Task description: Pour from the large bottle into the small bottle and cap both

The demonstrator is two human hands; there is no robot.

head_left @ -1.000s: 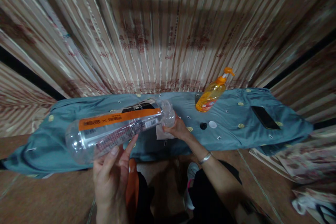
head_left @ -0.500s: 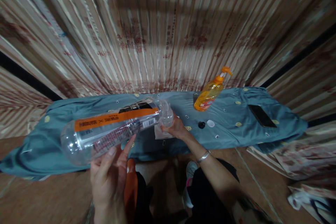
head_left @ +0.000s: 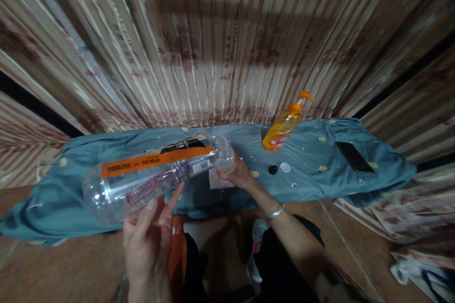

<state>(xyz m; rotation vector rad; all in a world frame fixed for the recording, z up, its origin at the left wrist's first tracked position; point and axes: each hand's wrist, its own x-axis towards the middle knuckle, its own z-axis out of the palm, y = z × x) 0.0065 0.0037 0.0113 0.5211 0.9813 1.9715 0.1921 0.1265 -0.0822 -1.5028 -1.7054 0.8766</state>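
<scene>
- Nearest to the viewer is the left hand (head_left: 147, 241). Its fingers (head_left: 151, 208) are stretched up and press against the underside of a clear plastic bottle (head_left: 156, 175), close to its base. It supports the bottle more than it closes around it.
- The bottle lies almost flat in the air, above the near edge of the covered surface. The base points to the left and a little toward the viewer, the neck points to the right. An orange band with print runs along its body, and it looks empty.
- The right hand (head_left: 240, 175) grasps the neck end of the bottle, with the fingers wrapped at the mouth. A metal bracelet (head_left: 275, 212) sits on that wrist.
- Under this hand a pale piece of cloth or paper (head_left: 217, 181) lies on the surface; I cannot tell which.
- The surface is low and covered with a blue-grey cloth (head_left: 71, 184) with small yellow dots. The cloth hangs over the front edge.
- Further right on the cloth there are a small black cap (head_left: 273, 169) and a small white cap (head_left: 285, 166), just beside each other.
- A dark phone (head_left: 354, 157) lies flat near the right end.
- At the back stands an orange pump bottle (head_left: 283, 128).
- Behind everything is a wall of striped panels (head_left: 220, 42), brown and cream, with faint red print. The floor (head_left: 64, 270) is brown.
</scene>
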